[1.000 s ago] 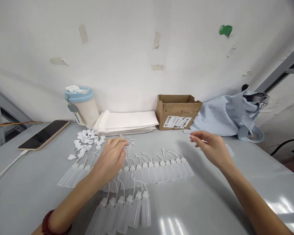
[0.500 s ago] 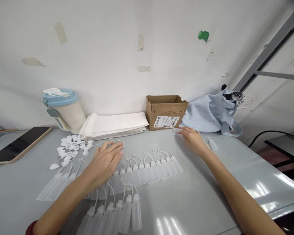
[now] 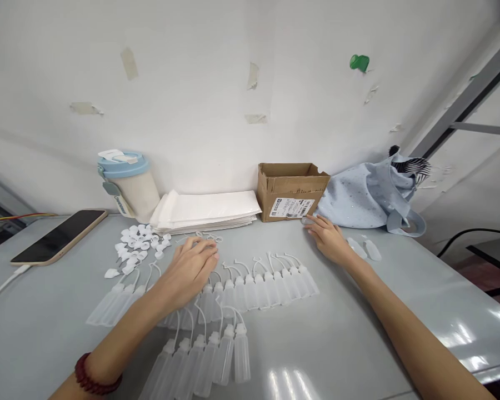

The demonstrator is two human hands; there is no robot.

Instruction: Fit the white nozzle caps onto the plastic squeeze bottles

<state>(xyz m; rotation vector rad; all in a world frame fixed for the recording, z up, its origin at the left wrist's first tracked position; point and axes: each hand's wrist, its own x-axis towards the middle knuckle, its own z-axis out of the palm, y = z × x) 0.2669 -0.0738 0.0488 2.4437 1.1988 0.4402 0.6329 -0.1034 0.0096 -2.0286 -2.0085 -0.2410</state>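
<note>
A worker's left hand (image 3: 191, 269) lies palm down over a row of translucent bottles (image 3: 269, 290), its fingers bent and close together; whether they grip anything cannot be told. Just past the fingertips lie thin white tubes (image 3: 219, 239). The right hand (image 3: 330, 239) stretches toward the far edge of the gray table (image 3: 308, 339), fingers slightly parted, their tips at a small clear bottle (image 3: 305, 220) near the foot of an open cardboard box (image 3: 279, 186); whether they pinch it cannot be made out. Two loose bottles (image 3: 373, 250) lie just beside the right wrist, on the side toward the table's right edge.

The row slants across the middle of the table, with curved stems pointing toward the far edge. A front group (image 3: 223, 355) lies closer to the near edge, and a side group (image 3: 108, 305) lies left of the left forearm, which wears a dark red band (image 3: 83, 373). White caps (image 3: 144, 245) are heaped beyond, near a phone (image 3: 60, 238) on a cable (image 3: 4, 286) by the left edge. Along the far edge stand a blue-lidded cup (image 3: 137, 194), a white paper stack (image 3: 208, 205), the box and a light blue bag (image 3: 358, 194).
</note>
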